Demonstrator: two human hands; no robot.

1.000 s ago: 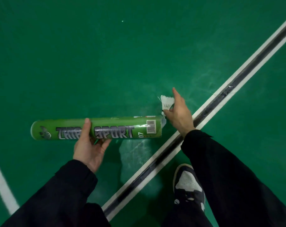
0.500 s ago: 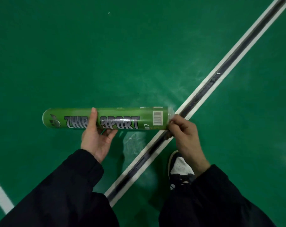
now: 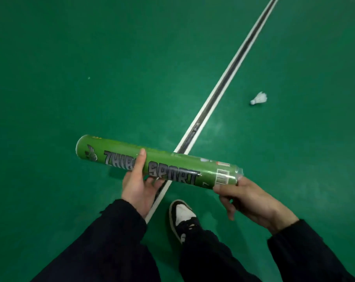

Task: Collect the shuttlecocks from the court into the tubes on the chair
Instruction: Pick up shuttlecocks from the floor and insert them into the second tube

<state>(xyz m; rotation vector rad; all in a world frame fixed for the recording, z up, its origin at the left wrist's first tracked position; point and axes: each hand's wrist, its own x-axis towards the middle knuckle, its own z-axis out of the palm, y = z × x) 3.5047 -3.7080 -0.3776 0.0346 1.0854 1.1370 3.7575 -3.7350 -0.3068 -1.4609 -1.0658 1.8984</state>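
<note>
The left hand wraps around the middle of the green tube, thumb laid over the top across the printed lettering and fingers curled underneath, so the tube is carried nearly level above the court floor with its closed, rounded end pointing away to the person's left. That mid-length hold looks chosen to balance the tube and keep it steady while the other end is worked on. The right hand sits at the open end beside the barcode label, fingers bent and touching the rim from below; it grips nothing separate, and seems to be bracing or pressing at the mouth. A clear film or cap edge shows at that mouth, but the inside is hidden, so how many shuttlecocks it holds cannot be told. One white shuttlecock lies on the floor well apart from the tube, beyond the court line, cork end pointing left. A second pale speck at the top edge is too small to identify. The chair is not in view.
</note>
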